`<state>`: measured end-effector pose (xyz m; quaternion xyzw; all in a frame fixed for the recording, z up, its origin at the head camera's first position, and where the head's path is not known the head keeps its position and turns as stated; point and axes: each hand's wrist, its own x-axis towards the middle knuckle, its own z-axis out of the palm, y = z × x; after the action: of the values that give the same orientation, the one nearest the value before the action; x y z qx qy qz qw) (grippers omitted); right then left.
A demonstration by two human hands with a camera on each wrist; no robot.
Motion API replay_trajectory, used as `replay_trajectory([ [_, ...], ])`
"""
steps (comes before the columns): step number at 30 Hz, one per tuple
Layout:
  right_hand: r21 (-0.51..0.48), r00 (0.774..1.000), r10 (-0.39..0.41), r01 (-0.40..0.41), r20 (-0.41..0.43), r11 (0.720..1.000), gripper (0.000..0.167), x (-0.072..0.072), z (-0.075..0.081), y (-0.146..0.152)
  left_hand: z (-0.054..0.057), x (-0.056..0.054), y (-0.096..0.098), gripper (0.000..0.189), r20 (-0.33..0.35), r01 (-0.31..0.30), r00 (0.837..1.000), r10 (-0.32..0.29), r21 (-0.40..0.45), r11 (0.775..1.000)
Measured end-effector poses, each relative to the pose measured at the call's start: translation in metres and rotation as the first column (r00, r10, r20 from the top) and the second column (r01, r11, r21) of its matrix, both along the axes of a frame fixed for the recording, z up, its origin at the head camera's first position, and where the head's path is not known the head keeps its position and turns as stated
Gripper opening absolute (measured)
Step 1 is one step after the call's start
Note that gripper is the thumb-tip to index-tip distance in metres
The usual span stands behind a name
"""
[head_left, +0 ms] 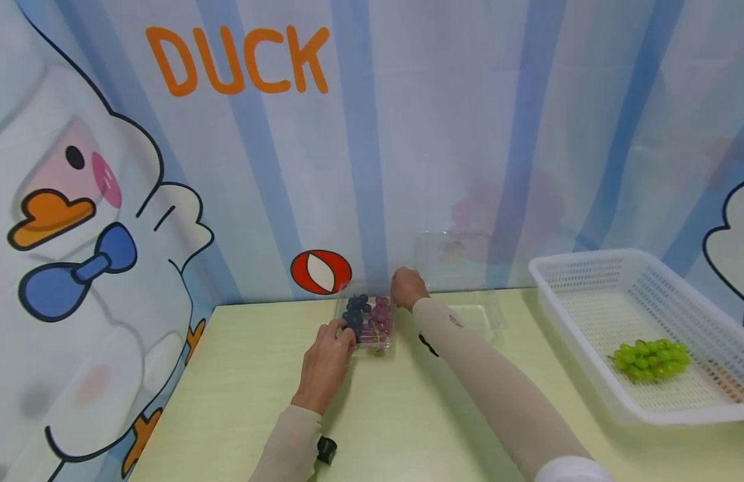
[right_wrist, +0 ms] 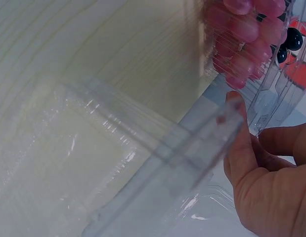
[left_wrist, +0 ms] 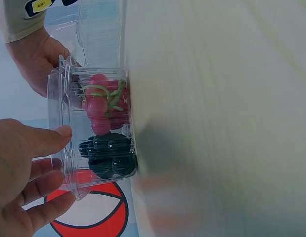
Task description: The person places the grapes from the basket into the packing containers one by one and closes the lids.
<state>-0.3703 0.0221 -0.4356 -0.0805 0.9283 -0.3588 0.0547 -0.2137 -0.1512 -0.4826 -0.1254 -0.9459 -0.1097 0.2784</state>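
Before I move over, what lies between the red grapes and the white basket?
The right hand, its sleeved forearm and an open clear container, as the head view shows.

On the pale yellow flat table (head_left: 251, 395), a clear rectangular plastic box (left_wrist: 76, 121) holds dark-blue round grapes (head_left: 354, 315) on its nine o'clock side and pinkish-red round grapes (head_left: 380, 312) on its three o'clock side, the bare left hand (head_left: 326, 365) at its seven-to-eight, the bare right hand (head_left: 409, 289) at two. At three o'clock lies a second clear rectangular plastic box (head_left: 477, 318), then a white rectangular plastic basket (head_left: 579, 358) containing green oval grapes (head_left: 652, 360).
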Motion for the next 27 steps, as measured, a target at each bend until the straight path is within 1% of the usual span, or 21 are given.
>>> replay_trajectory([
  [3, 0.015, 1.0, 0.007, -0.007, 0.007, 1.0, 0.035, -0.001, -0.001, 0.001, 0.001, 0.0, 0.0, 0.013, -0.005, -0.004, 1.0, 0.004, -0.007, 1.0],
  [9, 0.052, 1.0, 0.023, -0.023, 0.004, 0.998, 0.027, -0.005, -0.002, 0.001, 0.004, -0.001, 0.001, 0.01, 0.046, -0.031, 0.998, 0.03, 0.021, 0.999],
  [13, 0.054, 0.999, 0.041, -0.041, 0.008, 0.998, 0.034, -0.009, -0.002, 0.0, 0.004, -0.003, 0.0, 0.011, 0.051, -0.036, 0.998, 0.033, 0.041, 0.999],
  [15, 0.055, 0.999, 0.049, -0.049, 0.003, 0.997, 0.037, -0.01, -0.002, -0.001, 0.003, -0.004, -0.001, 0.011, 0.036, -0.034, 0.999, 0.032, 0.051, 0.998],
  [20, 0.066, 0.999, 0.046, -0.044, -0.02, 0.997, 0.033, -0.01, -0.003, -0.002, 0.001, -0.008, -0.002, 0.016, -0.005, -0.036, 0.999, 0.036, 0.069, 0.997],
  [23, 0.063, 0.999, 0.03, -0.029, -0.013, 0.998, 0.031, -0.011, -0.002, -0.002, 0.003, -0.01, -0.003, 0.024, 0.0, -0.037, 0.999, 0.038, 0.065, 0.997],
  [27, 0.075, 1.0, 0.009, -0.009, 0.006, 0.997, 0.03, -0.016, -0.002, -0.004, 0.004, -0.013, -0.004, 0.03, 0.009, -0.036, 0.999, 0.036, 0.03, 0.999],
])
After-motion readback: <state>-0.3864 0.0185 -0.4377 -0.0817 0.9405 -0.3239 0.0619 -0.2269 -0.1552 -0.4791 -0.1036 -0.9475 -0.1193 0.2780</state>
